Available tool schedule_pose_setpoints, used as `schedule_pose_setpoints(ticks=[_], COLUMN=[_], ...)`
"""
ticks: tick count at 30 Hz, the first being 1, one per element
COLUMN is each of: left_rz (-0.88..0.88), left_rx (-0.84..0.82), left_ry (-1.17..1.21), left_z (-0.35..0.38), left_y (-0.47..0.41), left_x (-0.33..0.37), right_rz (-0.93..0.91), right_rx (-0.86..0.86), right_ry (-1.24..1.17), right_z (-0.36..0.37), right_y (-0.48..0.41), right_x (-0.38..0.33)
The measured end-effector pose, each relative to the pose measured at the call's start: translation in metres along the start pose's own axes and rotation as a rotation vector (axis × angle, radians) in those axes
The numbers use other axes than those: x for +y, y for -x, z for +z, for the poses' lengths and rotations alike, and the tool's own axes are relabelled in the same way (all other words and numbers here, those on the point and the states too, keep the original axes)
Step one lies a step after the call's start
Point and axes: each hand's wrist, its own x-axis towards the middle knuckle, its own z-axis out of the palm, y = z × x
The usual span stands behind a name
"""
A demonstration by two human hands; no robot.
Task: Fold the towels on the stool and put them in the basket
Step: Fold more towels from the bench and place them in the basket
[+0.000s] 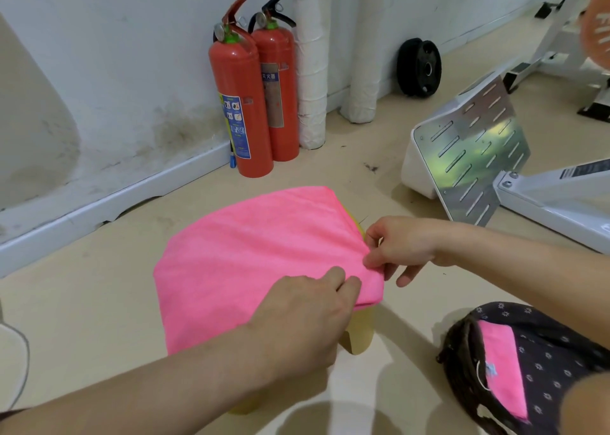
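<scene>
Left hand (307, 315), nearest the lens: fingers (345, 286) curled onto the near right edge of the pink towel (251, 253), gripping it. Right hand (399, 246) pinches the same towel's right corner between thumb and forefinger, other fingers loose. Towel lies spread over the yellow stool (359, 332) on the floor; dark patterned basket (561, 345) to the right holds a folded pink towel (501, 368)

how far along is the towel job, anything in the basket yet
Done: a first towel lies in the dark basket. In hand: the left hand and right hand pinch the right edge of the second towel, spread over the yellow stool. Left: folding it and putting it in the basket.
</scene>
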Motion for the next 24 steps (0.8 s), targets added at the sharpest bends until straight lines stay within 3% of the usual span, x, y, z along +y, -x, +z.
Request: schedule_pose_setpoints(ticks=[7,11,15,19,24], left_rz=[0.044,-0.050,-0.121,-0.149,-0.135], left_rx=[-0.048,0.005,-0.051,-0.122,-0.061], left_ry=[-0.033,0.046,0.025,-0.011,-0.066], left_z=[0.009,0.003,0.004,0.006,0.008], left_y=[0.007,0.013,0.027,0.037,0.050], left_x=[-0.008,-0.010,-0.015,-0.019,-0.029], right_rz=[-0.028,-0.036,-0.031,-0.052,-0.059], right_rx=[0.045,0.190,0.269,0.289,0.281], right_ry=[-0.066,-0.109,-0.126,-0.130,-0.154], right_z=[-0.005,-0.008,-0.006,-0.006,-0.007], right_y=[-0.005,-0.010,-0.014,-0.018,-0.019], right_x=[0.009,0.010,0.013,0.014,0.013])
